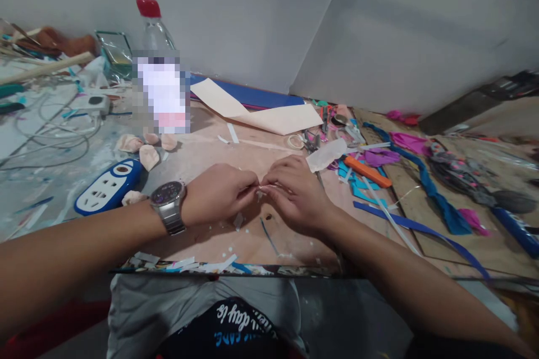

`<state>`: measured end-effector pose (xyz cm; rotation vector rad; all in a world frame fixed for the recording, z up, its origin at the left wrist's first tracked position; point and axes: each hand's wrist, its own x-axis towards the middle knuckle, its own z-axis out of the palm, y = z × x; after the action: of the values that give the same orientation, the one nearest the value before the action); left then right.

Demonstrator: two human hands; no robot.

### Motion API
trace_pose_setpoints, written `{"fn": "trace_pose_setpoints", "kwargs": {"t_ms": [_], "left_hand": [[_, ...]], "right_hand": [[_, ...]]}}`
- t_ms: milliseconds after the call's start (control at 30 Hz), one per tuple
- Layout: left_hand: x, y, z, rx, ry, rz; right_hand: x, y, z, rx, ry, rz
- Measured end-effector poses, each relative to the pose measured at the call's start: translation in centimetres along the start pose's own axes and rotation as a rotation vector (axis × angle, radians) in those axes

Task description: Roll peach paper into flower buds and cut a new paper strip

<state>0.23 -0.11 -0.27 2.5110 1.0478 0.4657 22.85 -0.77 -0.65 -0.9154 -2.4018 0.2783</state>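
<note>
My left hand, with a watch at the wrist, is closed, its thumb and fingers pinched together. My right hand meets it fingertip to fingertip, also closed in a pinch. A tiny pale bit shows where the fingertips meet, too small and too covered to name. Both hands are just above the wooden work board. Left of my left hand lie several pale peach petal-like pieces. Beyond my right hand's knuckles is a frosted, whitish translucent piece.
A blue and white power strip lies at left, near a red-capped bottle. Behind the hands rests a folded cream strip. An orange-handled cutter, a blue ribbon and colourful scraps crowd the right.
</note>
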Motion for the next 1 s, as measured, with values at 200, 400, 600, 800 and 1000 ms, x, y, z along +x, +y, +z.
{"fn": "trace_pose_setpoints", "kwargs": {"t_ms": [200, 400, 600, 800, 1000], "left_hand": [[-0.09, -0.32, 0.55, 0.175, 0.018, 0.111], [-0.03, -0.54, 0.5, 0.103, 0.001, 0.024], [-0.12, -0.19, 0.25, -0.067, 0.009, 0.011], [-0.1, -0.36, 0.07, -0.132, -0.023, -0.02], [-0.16, -0.32, 0.12, -0.147, -0.021, -0.022]], "right_hand": [[0.15, -0.16, 0.13, 0.058, -0.112, 0.051], [0.2, -0.07, -0.09, 0.049, -0.066, 0.058], [0.2, -0.02, -0.44, -0.002, -0.121, 0.03], [0.2, 0.13, -0.62, 0.044, -0.086, 0.028], [0.18, 0.3, -0.4, 0.026, -0.102, 0.02]]}}
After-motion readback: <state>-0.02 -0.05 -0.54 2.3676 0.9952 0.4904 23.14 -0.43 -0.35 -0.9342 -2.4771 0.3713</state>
